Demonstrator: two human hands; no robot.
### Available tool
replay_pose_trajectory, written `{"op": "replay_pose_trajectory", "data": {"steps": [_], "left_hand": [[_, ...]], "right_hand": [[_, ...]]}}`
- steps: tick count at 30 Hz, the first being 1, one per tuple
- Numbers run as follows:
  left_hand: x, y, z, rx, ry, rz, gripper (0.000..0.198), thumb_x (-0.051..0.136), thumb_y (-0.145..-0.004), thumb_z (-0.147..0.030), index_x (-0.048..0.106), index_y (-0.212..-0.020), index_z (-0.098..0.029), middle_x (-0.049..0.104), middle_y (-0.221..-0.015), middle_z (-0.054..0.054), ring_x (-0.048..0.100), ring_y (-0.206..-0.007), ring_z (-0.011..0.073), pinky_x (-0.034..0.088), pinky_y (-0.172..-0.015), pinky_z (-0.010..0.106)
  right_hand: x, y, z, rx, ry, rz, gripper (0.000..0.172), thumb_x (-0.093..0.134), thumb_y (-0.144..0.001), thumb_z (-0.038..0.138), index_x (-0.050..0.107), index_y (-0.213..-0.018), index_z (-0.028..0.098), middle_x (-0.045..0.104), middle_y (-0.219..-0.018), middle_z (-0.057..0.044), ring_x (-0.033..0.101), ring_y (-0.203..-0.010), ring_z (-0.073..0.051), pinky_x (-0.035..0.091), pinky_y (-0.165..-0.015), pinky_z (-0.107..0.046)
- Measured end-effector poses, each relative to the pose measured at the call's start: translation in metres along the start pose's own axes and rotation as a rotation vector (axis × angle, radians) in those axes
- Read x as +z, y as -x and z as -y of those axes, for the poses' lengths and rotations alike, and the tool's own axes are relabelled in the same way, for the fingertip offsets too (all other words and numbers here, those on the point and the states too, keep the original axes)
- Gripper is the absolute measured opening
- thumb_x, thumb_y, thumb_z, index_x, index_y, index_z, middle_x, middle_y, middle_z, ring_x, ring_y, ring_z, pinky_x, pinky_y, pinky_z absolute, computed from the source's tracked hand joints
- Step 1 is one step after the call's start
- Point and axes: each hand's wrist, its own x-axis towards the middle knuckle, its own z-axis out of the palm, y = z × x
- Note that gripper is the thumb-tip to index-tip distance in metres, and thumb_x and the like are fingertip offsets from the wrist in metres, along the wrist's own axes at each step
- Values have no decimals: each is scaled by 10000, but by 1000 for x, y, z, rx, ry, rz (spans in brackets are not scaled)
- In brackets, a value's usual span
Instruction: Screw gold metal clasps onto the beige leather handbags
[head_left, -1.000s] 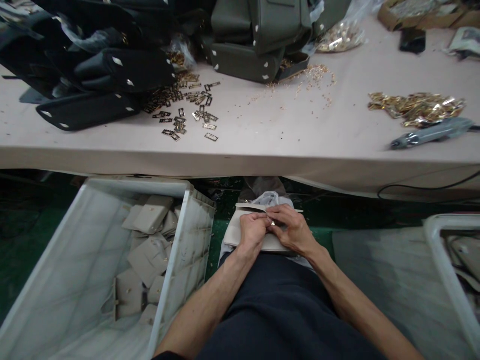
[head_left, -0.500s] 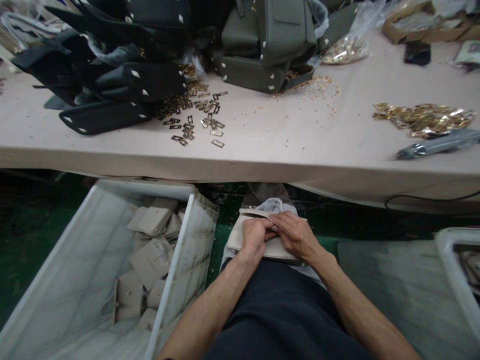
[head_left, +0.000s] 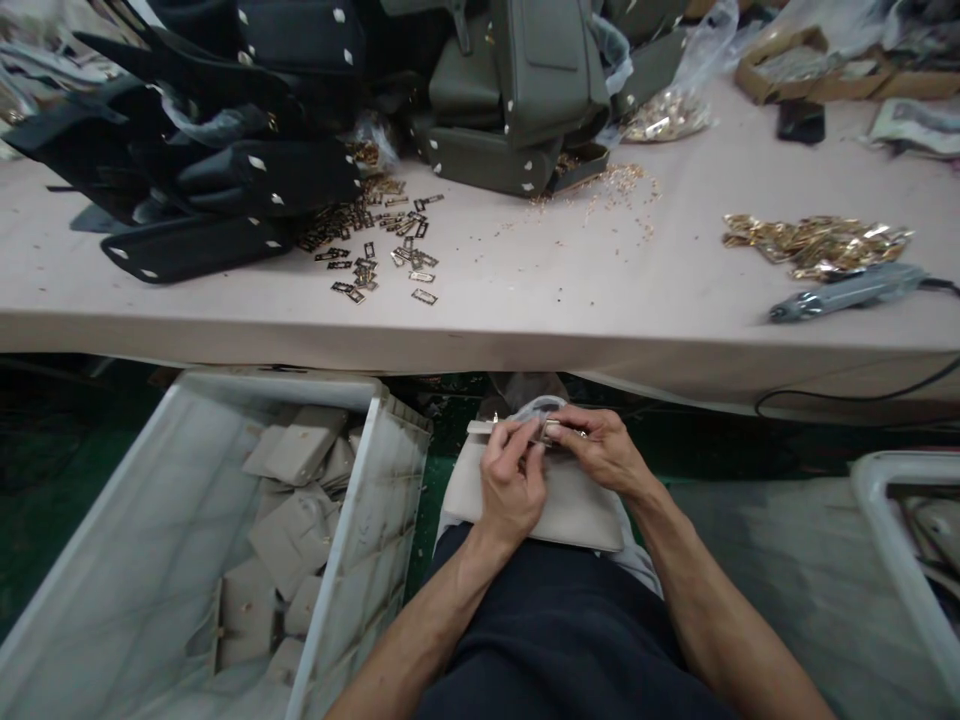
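A beige leather bag piece [head_left: 570, 510] lies on my lap, below the table edge. My left hand [head_left: 512, 480] rests on it with the fingers pinched at its upper edge. My right hand [head_left: 600, 450] grips the same upper edge from the right, where a small metal fitting [head_left: 551, 430] shows between the fingertips. Both hands are closed on the piece. A bit of clear plastic wrap [head_left: 536, 407] sticks out beyond the top edge.
A white crate [head_left: 352, 500] at my left holds several beige leather pieces [head_left: 296, 530]. On the pink table [head_left: 525, 290] lie black bags [head_left: 225, 170], olive bags [head_left: 517, 90], loose gold buckles [head_left: 375, 240], a gold hardware pile [head_left: 817, 240] and a grey powered screwdriver [head_left: 847, 290]. Another crate [head_left: 885, 500] stands at right.
The hands have shifted up to the top edge of the beige piece, uncovering more of its face. The camera view has moved slightly.
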Motion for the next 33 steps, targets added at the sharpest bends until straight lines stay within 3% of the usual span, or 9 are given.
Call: {"op": "replay_pose_trajectory", "data": {"steps": [2,3,6,9,13,19,25,28,33], "left_hand": [[1,-2,-4,60,29,-21,368,698,-901,-273,749,-1263,-232,666,-1339,151,651,-1189,314,529,-1024,372],[3,-3,-4,57,58,-21,382,709,-897,-274,745,-1275,-235,683,-1328,140,641,-1220,320,508,-1061,380],[8,-7,1,-107,163,31,445,704,-913,-346,706,-1340,-221,786,-1063,121,753,-896,283,604,-866,370],[12,-12,12,-238,243,59,465,717,-900,-405,719,-1311,-186,790,-876,100,732,-669,234,622,-677,336],[15,-18,24,-229,320,60,348,750,-857,-398,796,-1107,-161,791,-887,100,722,-619,203,622,-611,313],[17,-17,25,-232,301,38,279,734,-858,-340,803,-1034,-135,758,-680,69,681,-502,175,589,-507,270],[16,-14,24,-253,314,41,240,751,-852,-341,794,-924,-116,723,-590,58,668,-469,168,580,-491,251],[13,-16,26,-262,345,11,255,771,-835,-345,792,-922,-106,735,-618,64,668,-466,160,570,-473,236],[12,-19,32,-273,368,9,316,802,-813,-385,791,-926,-90,734,-615,74,679,-476,165,575,-468,230]], "right_hand": [[-1,0,5,-3,-33,28,235,668,-922,407,803,-974,222,757,-959,-63,688,-908,-247,536,-856,-348],[0,-1,7,-15,-37,30,234,671,-922,406,805,-980,222,757,-967,-63,688,-919,-249,535,-872,-350],[2,-1,9,-15,-31,24,228,660,-932,387,803,-986,217,755,-955,-61,689,-902,-234,539,-846,-325],[8,0,4,44,-57,-68,208,684,-916,367,789,-988,202,752,-920,-60,687,-816,-205,547,-747,-288],[11,1,-6,106,-121,-210,226,737,-869,378,788,-963,179,746,-838,-58,681,-689,-182,560,-651,-272],[13,0,-14,126,-181,-215,241,787,-799,374,793,-916,164,760,-878,-81,711,-756,-206,595,-686,-288],[25,-4,-16,278,-211,-263,358,859,-723,470,764,-821,139,679,-629,-43,595,-513,-147,489,-486,-241],[24,-3,-20,282,-296,-229,407,787,-802,526,782,-911,134,696,-649,-55,613,-523,-152,513,-523,-258],[23,0,-24,235,-281,-242,328,836,-736,397,793,-932,137,738,-746,-67,648,-602,-160,540,-597,-264]]}}
